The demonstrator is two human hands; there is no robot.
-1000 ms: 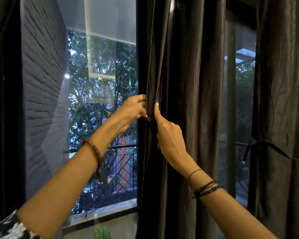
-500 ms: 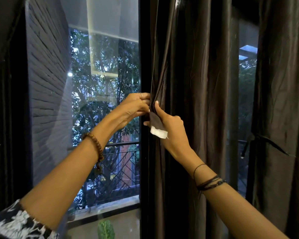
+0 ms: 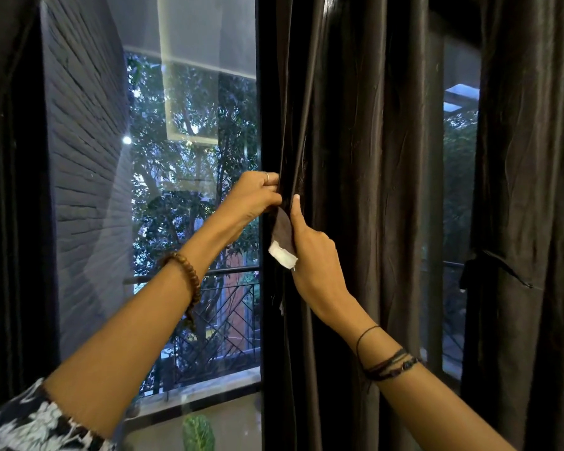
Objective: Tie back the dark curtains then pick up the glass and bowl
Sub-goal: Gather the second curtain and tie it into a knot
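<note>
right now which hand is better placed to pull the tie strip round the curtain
The right hand: it already pinches the dark, white-tipped fabric tie strip, while the left hand holds the dark satin curtain edge.

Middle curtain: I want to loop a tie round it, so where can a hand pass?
Open gap on the middle curtain's right, before the right curtain. Its left edge is crowded: both hands, left hand and right hand, against the window frame.

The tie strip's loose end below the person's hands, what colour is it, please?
White, on a dark tie strip; head view.
</note>
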